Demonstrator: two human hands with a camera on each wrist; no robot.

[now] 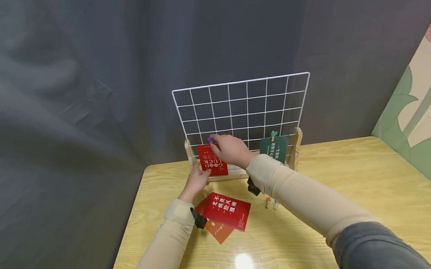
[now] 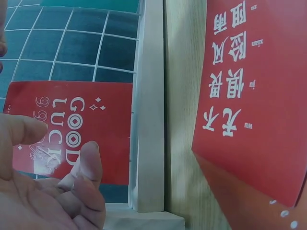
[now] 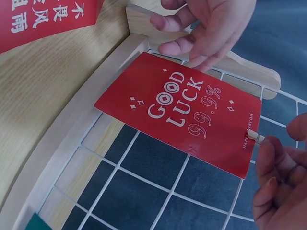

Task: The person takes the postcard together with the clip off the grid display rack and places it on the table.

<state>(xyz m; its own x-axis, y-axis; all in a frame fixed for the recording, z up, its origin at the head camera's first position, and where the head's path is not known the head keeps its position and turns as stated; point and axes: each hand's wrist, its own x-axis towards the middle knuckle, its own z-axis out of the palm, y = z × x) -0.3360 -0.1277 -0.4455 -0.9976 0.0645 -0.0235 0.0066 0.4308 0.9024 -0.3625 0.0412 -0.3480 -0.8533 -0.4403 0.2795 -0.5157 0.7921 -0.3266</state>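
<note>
A red "GOOD LUCK" card [image 1: 213,160] stands against the lower left of the white wire grid [image 1: 247,97]. At its top edge my right hand [image 1: 232,150] pinches a small wooden clothespin [image 3: 255,137] with a purple heart [image 1: 210,139]. The clip's tip overlaps the card in the right wrist view. My left hand [image 1: 197,181] is at the card's lower left edge, fingers loosely bent and apart, gripping nothing. In the left wrist view, its thumb and fingers overlap the card; whether they touch it is unclear.
A green card [image 1: 279,147] hangs at the grid's right under a teal heart clothespin [image 1: 273,135]. On the wooden table [image 1: 332,173] lie a red card [image 1: 227,210], an orange card [image 1: 219,230] beneath it, and small clips [image 1: 268,202]. Wooden feet [image 1: 295,149] support the grid.
</note>
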